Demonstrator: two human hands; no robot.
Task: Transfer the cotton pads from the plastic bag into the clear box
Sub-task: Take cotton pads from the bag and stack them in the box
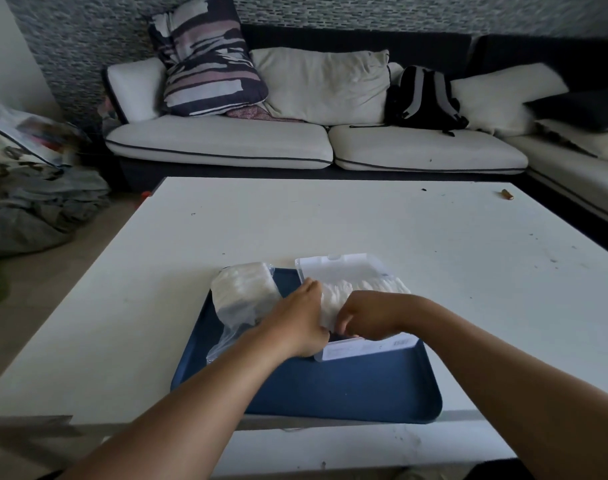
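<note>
From the head camera we look down on a white table (365,220) where a dark blue tray (330,389) carries the work: a clear box (368,348) with its lid (340,268) tipped open at the far side, and just left of it a plastic bag (240,299) lying on the tray, its far end still packed with white cotton pads (242,285) and its near end slack and see-through. A row of pads (382,285) stands inside the box. Our left hand (302,320) reaches over the box's left edge with fingers laid against a wad of pads (332,303) at that end; our right hand (365,317) is curled over the box beside it, fingers bent down onto the same wad, though we cannot tell how firmly either hand grips, since the fingertips are hidden behind knuckles and cotton. A white label (361,349) runs along the box's near wall; its print is too small and blurred for us to read. Beyond the table sits a white sofa (226,143) with a striped cushion (205,57) and a black backpack (424,98), both soft with blur; a small brown thing (506,195) near the table's far right corner is too tiny to identify.
</note>
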